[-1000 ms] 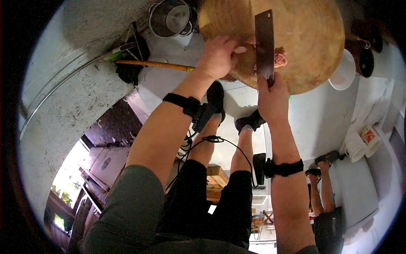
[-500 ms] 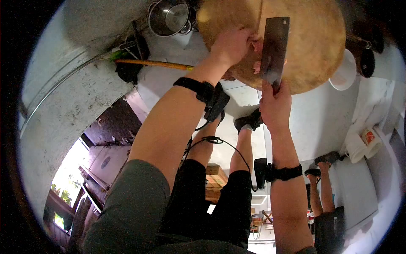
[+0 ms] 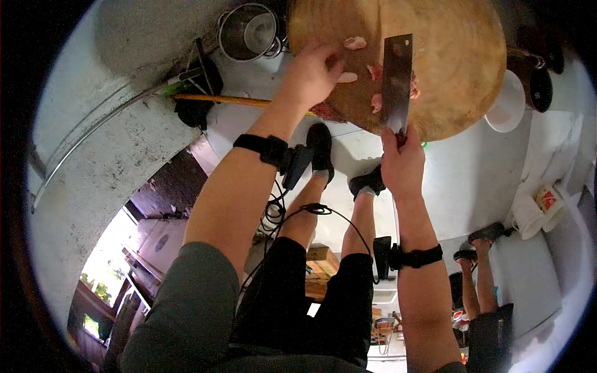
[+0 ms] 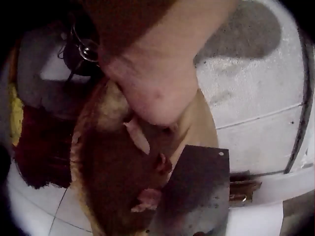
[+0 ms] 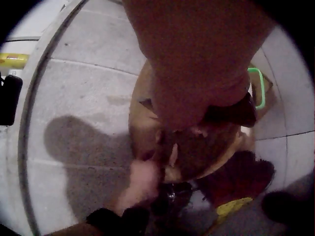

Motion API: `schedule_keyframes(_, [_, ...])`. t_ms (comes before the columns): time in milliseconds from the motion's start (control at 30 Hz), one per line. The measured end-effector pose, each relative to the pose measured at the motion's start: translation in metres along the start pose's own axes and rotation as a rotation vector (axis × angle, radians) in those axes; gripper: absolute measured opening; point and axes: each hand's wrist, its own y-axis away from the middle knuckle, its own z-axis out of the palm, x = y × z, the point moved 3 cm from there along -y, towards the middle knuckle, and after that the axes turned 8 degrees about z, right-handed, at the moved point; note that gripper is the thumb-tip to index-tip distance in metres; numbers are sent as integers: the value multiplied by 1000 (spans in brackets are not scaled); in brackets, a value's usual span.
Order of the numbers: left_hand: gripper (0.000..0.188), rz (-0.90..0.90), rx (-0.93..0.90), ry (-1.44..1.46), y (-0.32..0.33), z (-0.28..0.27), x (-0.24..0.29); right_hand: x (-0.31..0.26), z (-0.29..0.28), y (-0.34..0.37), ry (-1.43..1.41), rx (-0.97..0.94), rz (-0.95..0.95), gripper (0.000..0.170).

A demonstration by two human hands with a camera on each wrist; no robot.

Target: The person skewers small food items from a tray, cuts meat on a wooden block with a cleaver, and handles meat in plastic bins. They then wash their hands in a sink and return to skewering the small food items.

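My right hand grips the handle of a cleaver, its broad blade over the round wooden board. My left hand is over the board's left side, fingers loosely bent, with nothing visible in them. Close beside its fingers lies a pale piece, which also shows in the left wrist view. Above it is a pink meat piece. Reddish pieces lie left of the blade, and more meat shows at its right edge.
A metal pot stands left of the board, near a broom's wooden handle. At the right is a white container. White buckets and another person's legs are farther right. A cable hangs between my arms.
My left hand has moved left from beside the blade, uncovering pieces on the board. The cleaver shifted right, then slightly back left and down, still gripped by my right hand.
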Motion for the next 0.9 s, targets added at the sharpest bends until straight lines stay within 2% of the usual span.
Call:
schedule_keyframes(67, [22,174,70,-129,18,-5,19,-1,-2,2,10,2,-4,25])
schedule_keyframes(100, [22,173,70,-129,24,-7,22,0,-3,3,30,0,31,25])
schedule_keyframes(167, [25,290,82,-243,33,-8,25,2,-4,4,49,0,63,25])
schedule_keyframes(300, [16,312,161,-324,37,-6,29,8,-1,9,-3,1,74,25])
schedule_keyframes(367, [11,169,96,-255,36,-1,30,9,0,11,-4,-6,84,25])
schedule_keyframes(600, [9,230,194,-128,31,13,23,26,-1,15,-36,-16,114,27])
schedule_keyframes(667, [20,306,161,-210,29,14,29,35,-2,15,-33,-8,139,27])
schedule_keyframes(900, [16,297,1,-241,17,15,44,41,-9,20,-71,-7,170,24])
